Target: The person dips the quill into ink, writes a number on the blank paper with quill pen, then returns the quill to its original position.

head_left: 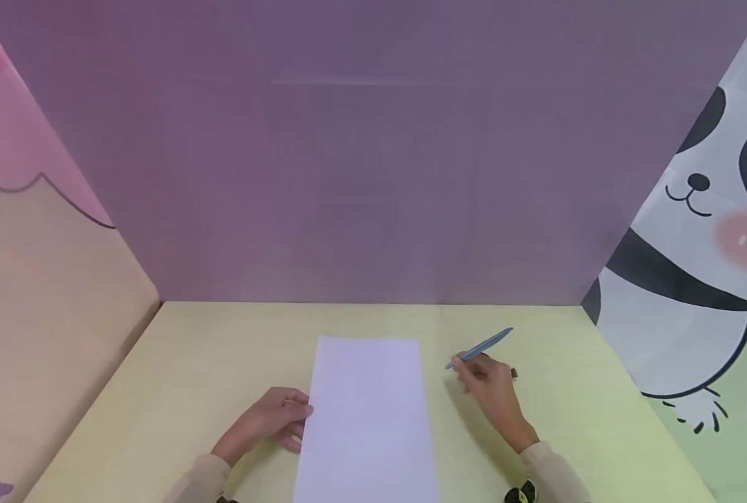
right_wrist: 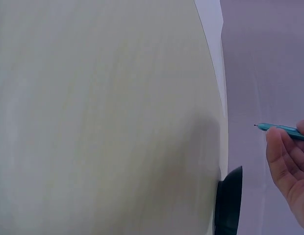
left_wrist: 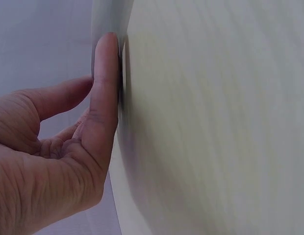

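A white sheet of paper (head_left: 365,419) lies on the pale yellow table, running out of the bottom of the head view. My left hand (head_left: 279,418) pinches its left edge, the thumb on top and the other fingers at and under the edge. In the left wrist view that hand (left_wrist: 78,132) has its fingers along the paper's side, close to the tabletop. To the right of the sheet, my right hand (head_left: 488,384) holds a blue pen (head_left: 489,341) between thumb and fingers, above the table. The right wrist view shows the pen's (right_wrist: 284,130) fine tip pointing out past the fingertips.
The yellow table (head_left: 235,349) meets a purple back wall (head_left: 373,175). A panda print (head_left: 681,279) covers the right side and a pink and beige panel (head_left: 46,279) the left. A dark band (head_left: 520,492) sits at the right wrist.
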{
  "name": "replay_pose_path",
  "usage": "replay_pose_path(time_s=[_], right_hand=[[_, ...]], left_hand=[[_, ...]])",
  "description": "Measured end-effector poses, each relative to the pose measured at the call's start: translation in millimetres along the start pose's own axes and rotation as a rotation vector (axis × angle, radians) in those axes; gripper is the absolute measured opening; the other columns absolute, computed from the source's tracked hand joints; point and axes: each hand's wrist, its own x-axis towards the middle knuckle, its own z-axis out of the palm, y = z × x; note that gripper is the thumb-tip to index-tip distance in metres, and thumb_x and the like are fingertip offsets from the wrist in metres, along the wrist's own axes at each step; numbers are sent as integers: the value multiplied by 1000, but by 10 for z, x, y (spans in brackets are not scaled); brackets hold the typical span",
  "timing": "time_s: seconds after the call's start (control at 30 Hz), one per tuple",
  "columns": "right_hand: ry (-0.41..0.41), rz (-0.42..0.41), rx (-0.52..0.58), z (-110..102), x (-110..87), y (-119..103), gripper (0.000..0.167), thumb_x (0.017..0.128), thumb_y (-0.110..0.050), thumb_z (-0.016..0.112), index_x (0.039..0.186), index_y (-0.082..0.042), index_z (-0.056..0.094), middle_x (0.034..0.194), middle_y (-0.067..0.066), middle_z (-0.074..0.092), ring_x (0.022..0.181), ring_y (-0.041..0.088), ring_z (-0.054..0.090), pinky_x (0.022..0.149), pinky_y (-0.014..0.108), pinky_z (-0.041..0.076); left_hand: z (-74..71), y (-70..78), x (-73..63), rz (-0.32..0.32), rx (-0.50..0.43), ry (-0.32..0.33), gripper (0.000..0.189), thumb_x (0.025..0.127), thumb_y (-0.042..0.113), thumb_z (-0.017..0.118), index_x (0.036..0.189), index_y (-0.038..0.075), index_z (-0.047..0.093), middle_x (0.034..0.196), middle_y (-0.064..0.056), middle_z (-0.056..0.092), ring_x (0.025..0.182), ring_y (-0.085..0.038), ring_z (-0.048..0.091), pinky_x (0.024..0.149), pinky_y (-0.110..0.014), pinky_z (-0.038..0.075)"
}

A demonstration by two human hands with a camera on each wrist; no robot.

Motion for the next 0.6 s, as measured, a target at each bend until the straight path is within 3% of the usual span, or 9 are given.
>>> replay_pose_path(time_s=[0.1, 0.27, 0.6], right_hand=[[-20, 48, 29, 26, 14, -34, 11, 99, -8, 71, 100, 2, 77, 76, 16, 73, 58, 28, 68, 54, 26, 60], [-49, 59, 87, 73, 36, -60, 14, 100, -12, 71, 98, 0, 78, 80, 16, 74, 64, 24, 71, 55, 26, 62], [-118, 58, 40, 295, 64, -121, 15, 101, -12, 71, 90, -3, 77, 68, 5, 71, 57, 23, 69, 53, 23, 60]], left_hand=[[8, 16, 6, 6, -1, -4, 42, 103, 9, 59, 129, -22, 51, 92, -16, 71, 78, -23, 73, 68, -43, 69], [36, 26, 4, -4, -4, 1, 41, 104, 9, 58, 129, -23, 50, 92, -17, 72, 77, -23, 74, 68, -42, 69], [69, -11, -8, 24, 2, 20, 33, 105, 9, 57, 120, -20, 57, 86, -12, 69, 73, -19, 73, 65, -41, 69]])
